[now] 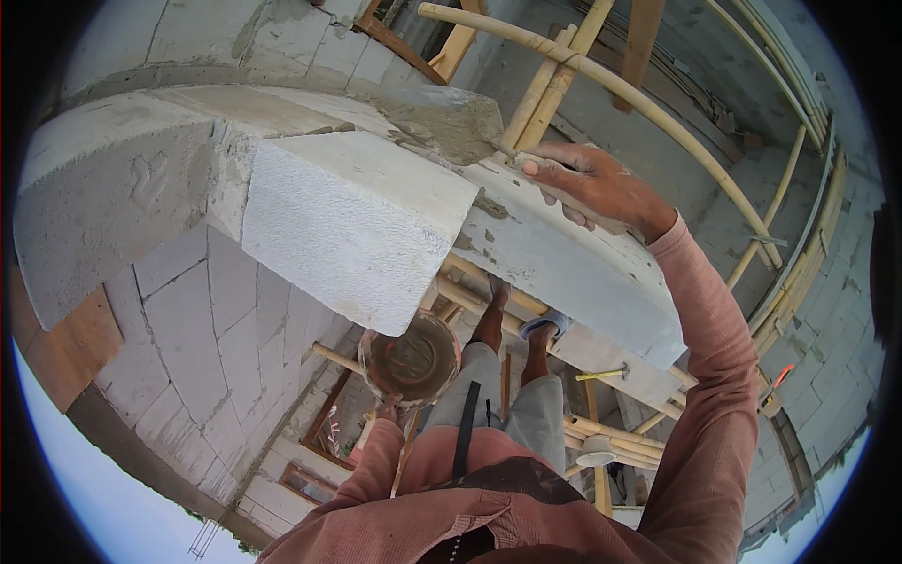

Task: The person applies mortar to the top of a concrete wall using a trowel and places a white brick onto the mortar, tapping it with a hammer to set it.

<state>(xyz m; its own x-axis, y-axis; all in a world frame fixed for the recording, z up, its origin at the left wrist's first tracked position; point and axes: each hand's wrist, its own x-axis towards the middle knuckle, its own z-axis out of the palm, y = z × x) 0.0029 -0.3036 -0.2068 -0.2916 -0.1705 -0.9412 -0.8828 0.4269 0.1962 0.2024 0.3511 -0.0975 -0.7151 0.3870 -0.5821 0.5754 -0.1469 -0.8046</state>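
Observation:
Low in front of my body, my left hand (389, 408) grips the rim of a round mortar pan (371, 376), which has some wet grey mortar (413, 352) in it. My right hand (597, 183) is closed over the top of the wall, around the handle end of a mortar-smeared trowel (451, 120); the handle is mostly hidden by the hand. The trowel's blade lies over the top edge of the blocks. Left of it sits a white aerated concrete block (352, 226). Under my right hand runs another pale block (583, 258) with mortar patches.
Bamboo scaffold poles (639, 89) cross beyond the wall at right. My feet stand on bamboo poles below. A yellow hammer (601, 374) lies on a pale surface near my foot. A grey concrete beam (113, 197) curves off at left, above a block wall (197, 310).

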